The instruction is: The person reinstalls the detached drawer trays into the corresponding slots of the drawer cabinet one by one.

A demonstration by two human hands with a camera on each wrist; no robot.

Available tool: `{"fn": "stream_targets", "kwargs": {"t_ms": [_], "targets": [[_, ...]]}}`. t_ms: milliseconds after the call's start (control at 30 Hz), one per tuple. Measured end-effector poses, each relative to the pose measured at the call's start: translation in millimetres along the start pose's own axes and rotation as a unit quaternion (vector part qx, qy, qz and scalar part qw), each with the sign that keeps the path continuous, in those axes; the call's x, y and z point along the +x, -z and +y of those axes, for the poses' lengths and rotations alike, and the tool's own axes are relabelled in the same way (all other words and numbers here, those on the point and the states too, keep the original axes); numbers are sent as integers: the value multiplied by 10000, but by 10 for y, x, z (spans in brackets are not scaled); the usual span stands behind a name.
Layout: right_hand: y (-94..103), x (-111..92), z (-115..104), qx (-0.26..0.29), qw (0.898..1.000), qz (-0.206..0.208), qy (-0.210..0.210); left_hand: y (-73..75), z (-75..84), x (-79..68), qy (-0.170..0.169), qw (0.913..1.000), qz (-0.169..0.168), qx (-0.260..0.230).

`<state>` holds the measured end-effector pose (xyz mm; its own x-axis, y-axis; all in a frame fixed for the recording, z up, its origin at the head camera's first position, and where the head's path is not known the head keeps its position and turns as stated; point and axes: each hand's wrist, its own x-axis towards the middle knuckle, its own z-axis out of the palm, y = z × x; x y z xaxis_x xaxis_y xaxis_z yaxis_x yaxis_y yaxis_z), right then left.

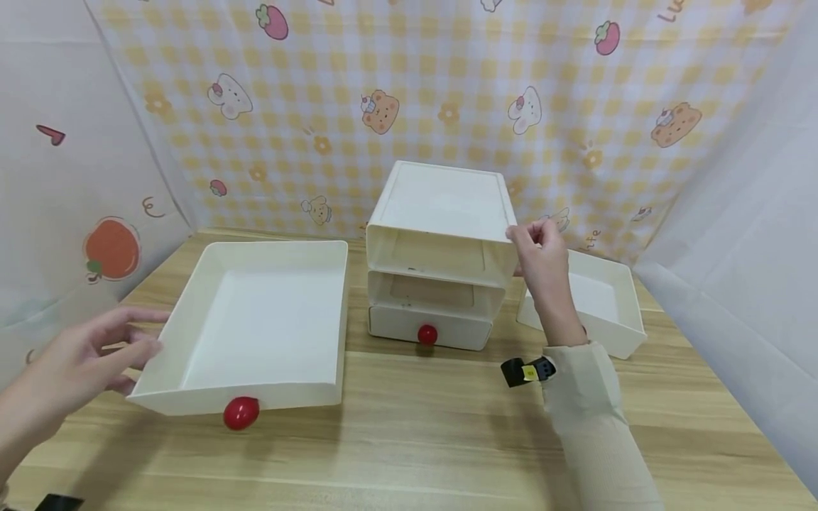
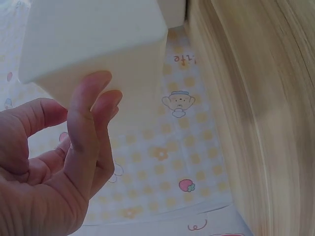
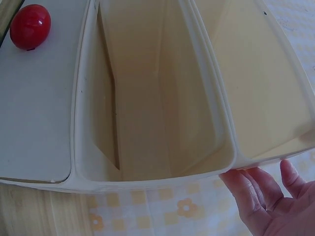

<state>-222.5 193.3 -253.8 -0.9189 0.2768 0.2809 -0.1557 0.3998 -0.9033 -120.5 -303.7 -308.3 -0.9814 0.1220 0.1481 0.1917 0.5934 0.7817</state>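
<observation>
A large white drawer (image 1: 262, 323) with a red egg-shaped knob (image 1: 241, 413) is at the left, with its open top up. My left hand (image 1: 105, 348) holds its left wall near the front; bent fingers (image 2: 88, 113) lie against its outside in the left wrist view. A white cabinet (image 1: 444, 199) stands at the back centre. Its top and middle slots show no drawer. A closed drawer (image 1: 390, 321) with a red knob (image 1: 427, 334) fills the bottom slot. My right hand (image 1: 543, 259) touches the cabinet's upper right side, its fingertips outside the wall in the right wrist view.
A second white drawer (image 1: 591, 291) lies on the wooden table (image 1: 415, 440) behind my right forearm. A checked cloth (image 1: 447, 85) hangs close behind the cabinet. White cloth walls (image 1: 735, 248) bound the sides. A black strap (image 1: 527, 371) sticks out from my right sleeve.
</observation>
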Motion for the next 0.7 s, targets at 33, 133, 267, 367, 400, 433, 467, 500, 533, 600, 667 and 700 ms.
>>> {"fn": "stream_targets", "kwargs": {"t_ms": [33, 133, 267, 367, 400, 433, 467, 500, 533, 600, 667, 700], "targets": [[0, 1, 1, 7, 10000, -2, 7, -7, 2, -10, -20, 10000, -4, -6], [1, 4, 4, 22, 10000, -11, 41, -32, 12, -41, -106, 9999, -30, -57], [3, 9, 7, 17, 10000, -11, 58, -78, 26, -82, -280, 9995, -84, -140], [3, 11, 9, 22, 10000, -4, 47, -104, 36, -107, -337, 9993, -108, -138], [3, 11, 9, 26, 10000, 0, 44, -111, 39, -114, -350, 9992, -119, -128], [3, 12, 9, 27, 10000, 1, 48, -115, 42, -120, -343, 9993, -129, -120], [3, 12, 9, 32, 10000, 4, 49, -119, 45, -126, -334, 9993, -146, -117], [4, 13, 9, 37, 10000, 5, 54, -122, 49, -131, -325, 9993, -173, -114], [4, 13, 9, 44, 10000, 4, 58, -126, 51, -135, -319, 9992, -202, -115], [4, 13, 8, 48, 10000, -4, 66, -133, 55, -146, -304, 9992, -241, -119], [3, 12, 9, 54, 10000, -2, 66, -141, 57, -159, -324, 9990, -270, -111], [2, 12, 9, 60, 10000, 4, 66, -145, 58, -166, -342, 9989, -287, -118]]}}
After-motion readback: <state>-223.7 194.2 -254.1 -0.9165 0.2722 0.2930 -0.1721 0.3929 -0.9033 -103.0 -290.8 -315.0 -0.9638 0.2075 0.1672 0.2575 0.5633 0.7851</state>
